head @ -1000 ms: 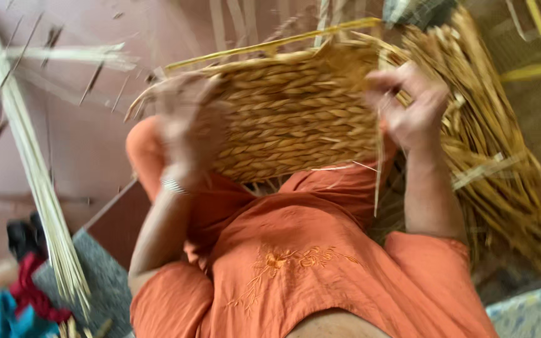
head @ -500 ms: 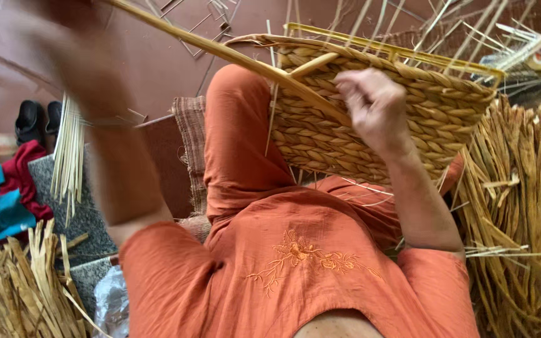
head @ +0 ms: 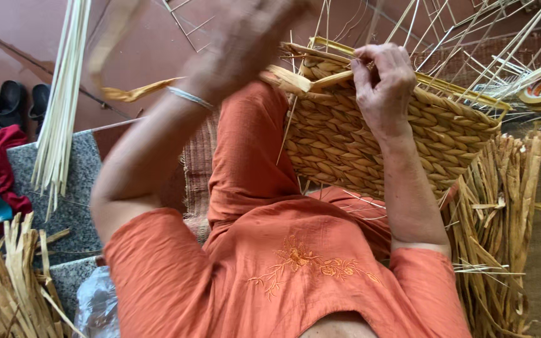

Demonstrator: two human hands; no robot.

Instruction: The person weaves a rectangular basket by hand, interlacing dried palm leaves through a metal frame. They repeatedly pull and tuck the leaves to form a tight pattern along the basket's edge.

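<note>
Woven straw makes up the basket (head: pixel 370 144), a thick, braided, box-shaped thing resting on the person's orange-clad lap, its long rim running from upper left down to the right. Right of the basket lies a pile of dry flat reeds (head: pixel 502 231); left of it a bundle of pale thin sticks (head: pixel 61 100) hangs nearly upright. The right hand (head: pixel 383 84) sits on the basket's rim, fingers curled shut on it. The left hand (head: pixel 245 37), blurred, is raised just left of the rim; whether it is closed cannot be told. A tan strip (head: pixel 136 92) trails below that hand, pointing left.
</note>
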